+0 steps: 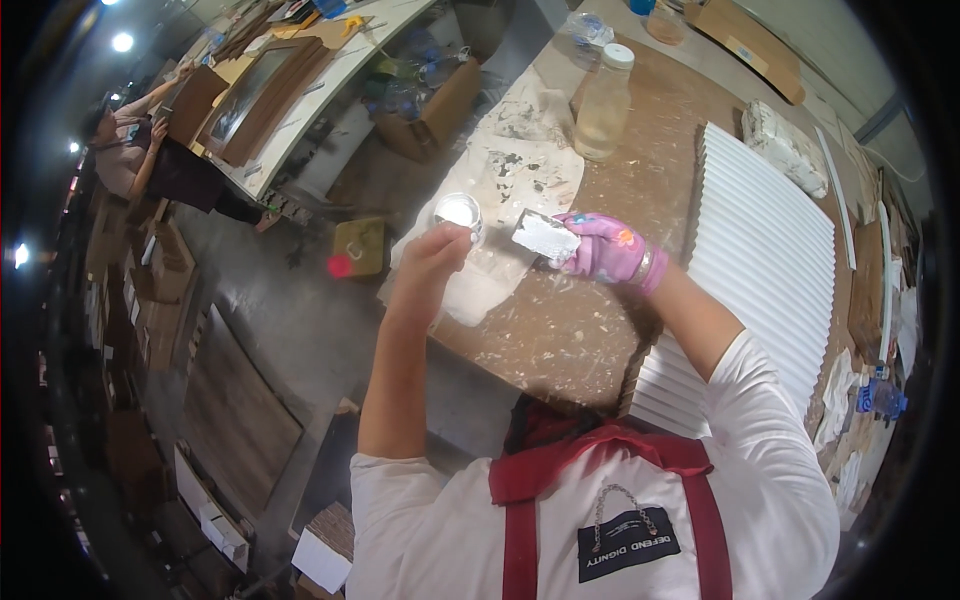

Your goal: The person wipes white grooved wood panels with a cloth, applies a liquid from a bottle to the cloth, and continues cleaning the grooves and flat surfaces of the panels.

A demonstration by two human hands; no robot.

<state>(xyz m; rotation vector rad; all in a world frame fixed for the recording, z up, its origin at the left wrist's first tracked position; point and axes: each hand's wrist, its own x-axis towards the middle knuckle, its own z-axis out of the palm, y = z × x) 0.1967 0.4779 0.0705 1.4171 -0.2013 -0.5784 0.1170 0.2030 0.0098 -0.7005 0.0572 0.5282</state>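
My left hand, bare, is closed around a small round cup with white paste or paint inside, above the white cloth on the table. In a pink flowered glove, my right hand grips a small rectangular block. White paste coats the block's upper face, and a dark edge shows along its side. The exact kind of block cannot be made out. A short gap separates cup and block.
A capped bottle of pale liquid stands beyond my hands. White ribbed panels lie at the right, near a white-wrapped bundle. On the floor at the left sits a yellow canister. Another person stands at a far-left bench.
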